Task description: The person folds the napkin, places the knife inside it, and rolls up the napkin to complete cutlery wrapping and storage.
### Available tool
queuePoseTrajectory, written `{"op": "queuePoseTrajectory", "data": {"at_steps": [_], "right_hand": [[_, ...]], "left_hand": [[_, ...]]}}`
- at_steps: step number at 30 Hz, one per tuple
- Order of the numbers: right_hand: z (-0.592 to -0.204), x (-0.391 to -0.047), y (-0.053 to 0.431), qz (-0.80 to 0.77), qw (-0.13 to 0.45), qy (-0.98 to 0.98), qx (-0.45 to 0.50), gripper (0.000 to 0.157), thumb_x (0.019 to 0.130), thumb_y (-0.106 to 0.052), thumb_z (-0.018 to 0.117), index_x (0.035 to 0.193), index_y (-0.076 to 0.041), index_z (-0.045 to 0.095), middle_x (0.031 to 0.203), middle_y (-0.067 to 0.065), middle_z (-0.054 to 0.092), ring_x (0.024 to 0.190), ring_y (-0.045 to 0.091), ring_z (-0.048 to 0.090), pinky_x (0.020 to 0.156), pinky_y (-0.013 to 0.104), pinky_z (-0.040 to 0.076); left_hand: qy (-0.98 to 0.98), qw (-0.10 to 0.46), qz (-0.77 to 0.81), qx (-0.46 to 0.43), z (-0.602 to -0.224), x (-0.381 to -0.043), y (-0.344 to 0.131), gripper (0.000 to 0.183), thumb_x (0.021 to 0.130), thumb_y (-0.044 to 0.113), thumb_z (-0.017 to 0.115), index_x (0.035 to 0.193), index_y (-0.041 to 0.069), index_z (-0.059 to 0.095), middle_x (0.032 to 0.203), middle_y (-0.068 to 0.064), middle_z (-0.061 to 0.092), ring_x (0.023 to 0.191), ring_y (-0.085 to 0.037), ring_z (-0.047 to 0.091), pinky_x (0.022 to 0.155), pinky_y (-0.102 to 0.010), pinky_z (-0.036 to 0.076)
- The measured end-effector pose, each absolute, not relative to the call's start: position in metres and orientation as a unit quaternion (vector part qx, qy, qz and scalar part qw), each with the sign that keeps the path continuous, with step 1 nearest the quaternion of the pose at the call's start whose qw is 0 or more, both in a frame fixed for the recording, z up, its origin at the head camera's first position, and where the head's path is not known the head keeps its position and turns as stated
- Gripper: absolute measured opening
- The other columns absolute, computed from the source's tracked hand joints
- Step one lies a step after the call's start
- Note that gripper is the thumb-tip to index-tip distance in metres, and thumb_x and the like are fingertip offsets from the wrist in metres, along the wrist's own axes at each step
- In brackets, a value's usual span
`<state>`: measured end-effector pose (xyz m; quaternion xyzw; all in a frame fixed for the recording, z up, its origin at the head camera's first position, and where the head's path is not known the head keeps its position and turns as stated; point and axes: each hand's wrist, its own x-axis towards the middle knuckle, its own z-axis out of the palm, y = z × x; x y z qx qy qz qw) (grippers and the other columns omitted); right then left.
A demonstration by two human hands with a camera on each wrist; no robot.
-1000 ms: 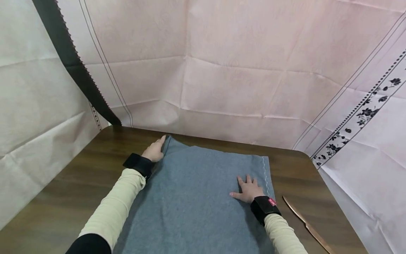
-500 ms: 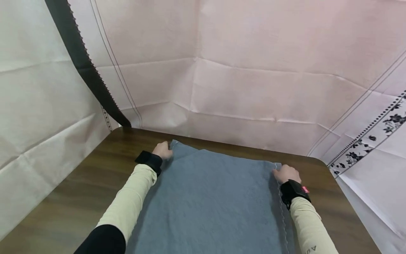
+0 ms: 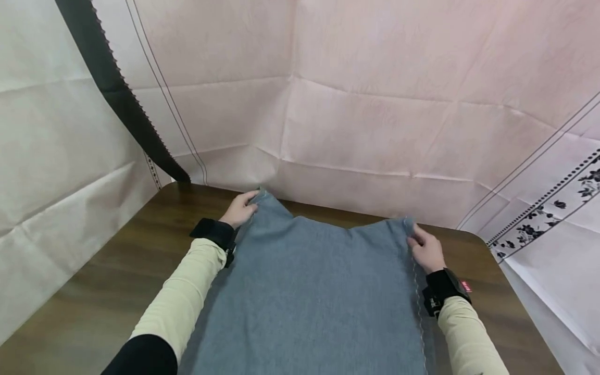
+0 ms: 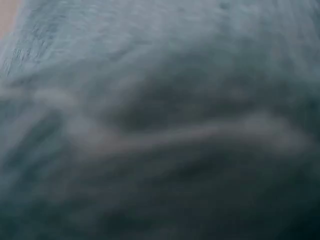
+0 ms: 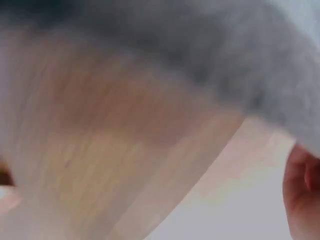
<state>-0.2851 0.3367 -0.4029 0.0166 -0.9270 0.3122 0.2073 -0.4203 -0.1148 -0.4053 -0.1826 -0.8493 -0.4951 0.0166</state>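
Note:
A blue-grey cloth [image 3: 319, 291] with a pale stitched line along its right side is spread over the table, its far edge lifted at both corners and sagging between them. At the far left corner my left hand [image 3: 240, 209] pinches the fabric between thumb and fingers. The far right corner is gripped by my right hand [image 3: 427, 251]. In the left wrist view the blurred cloth [image 4: 165, 65] fills nearly everything. From the right wrist, the cloth's raised underside [image 5: 210, 45] crosses the top, with part of my right hand [image 5: 305, 195] at the right edge.
A brown wooden table [image 3: 94, 297] with rounded corners lies beneath the cloth. Behind it hangs a pale creased sheet [image 3: 356, 130] with a black band [image 3: 122, 99] at left and a floral strip [image 3: 529, 229] at right.
My right hand has gone from lying flat on the cloth to gripping its far right corner. Both far corners have risen. The copper-coloured knife seen at right earlier no longer shows.

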Motion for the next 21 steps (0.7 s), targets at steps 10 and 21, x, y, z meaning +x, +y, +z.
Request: {"op": "queuePoseTrajectory", "data": {"at_steps": [10,21], "right_hand": [[-0.407,-0.276,0.341,0.341,0.324,-0.88,-0.072,0.044,0.088,0.006,0.048,0.131,-0.002,0.046,0.111,0.027,0.057,0.082,0.036,0.053,0.071,0.04,0.036],[-0.408,-0.276,0.355,0.223,0.04,-0.97,-0.092,0.075,0.08,-0.005,0.046,0.142,0.005,0.005,0.093,0.03,0.057,0.07,0.037,0.053,0.064,0.045,0.04]], "left_hand": [[-0.777,0.085,-0.591,-0.197,-0.387,-0.39,-0.128,0.036,0.089,-0.012,0.044,0.125,-0.013,0.041,0.129,-0.028,0.04,0.122,-0.037,0.037,0.095,-0.042,0.035],[-0.931,-0.029,-0.322,-0.17,-0.433,-0.431,-0.142,0.051,0.09,0.01,0.041,0.139,-0.002,0.032,0.137,-0.023,0.037,0.12,-0.036,0.041,0.096,-0.043,0.034]]}}
